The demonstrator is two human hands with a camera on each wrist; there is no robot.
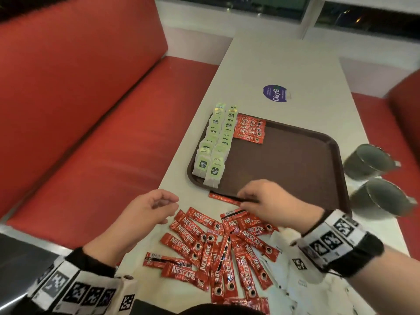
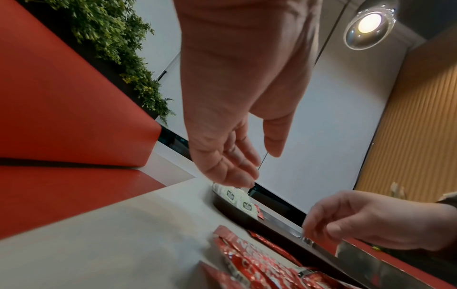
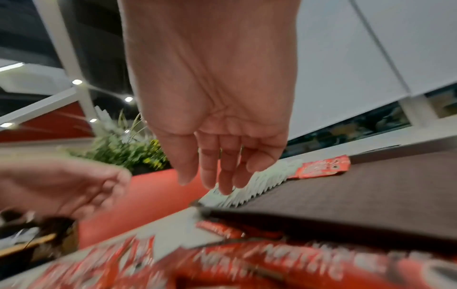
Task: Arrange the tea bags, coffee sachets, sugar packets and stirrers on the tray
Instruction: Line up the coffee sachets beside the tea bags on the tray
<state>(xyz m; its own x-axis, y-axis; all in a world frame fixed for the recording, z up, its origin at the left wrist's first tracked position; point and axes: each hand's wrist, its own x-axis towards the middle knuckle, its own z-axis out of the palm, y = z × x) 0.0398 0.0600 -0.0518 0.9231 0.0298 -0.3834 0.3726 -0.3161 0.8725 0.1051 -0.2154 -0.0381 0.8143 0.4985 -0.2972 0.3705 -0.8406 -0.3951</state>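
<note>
Sachets of coffee are split between two places. A short overlapped row (image 1: 250, 131) lies at the far left of the tray (image 1: 295, 164), directly beside two columns of tea bags (image 1: 214, 146) that fill the tray's left edge. The main pile (image 1: 222, 251) lies loose and crossed on the surface (image 1: 284, 64), just short of the tray's near rim.

One sachet (image 1: 223, 198) sits apart from the pile, on the surface against the near rim. The right hand (image 1: 270, 201) is over it, fingers bent toward its right end; the head view suggests a pinch, but the right wrist view shows the fingers (image 3: 210, 166) hanging nearly straight, so whether it is grasped cannot be told. The likely purpose is to lift it flat and add it to the tray row, keeping the same overlap.

The left hand (image 1: 147, 208) hovers left of the pile with fingers loosely curled and released, holding nothing. Its position suits steadying the pile or taking the next sachet.

White packets (image 1: 295, 283), probably sugar, lie under the right wrist, not yet sorted. No stirrers can be identified. Two metal cups (image 1: 375, 178) stand right of the tray, near the surface edge. Red bench seats (image 1: 91, 110) flank the surface.
</note>
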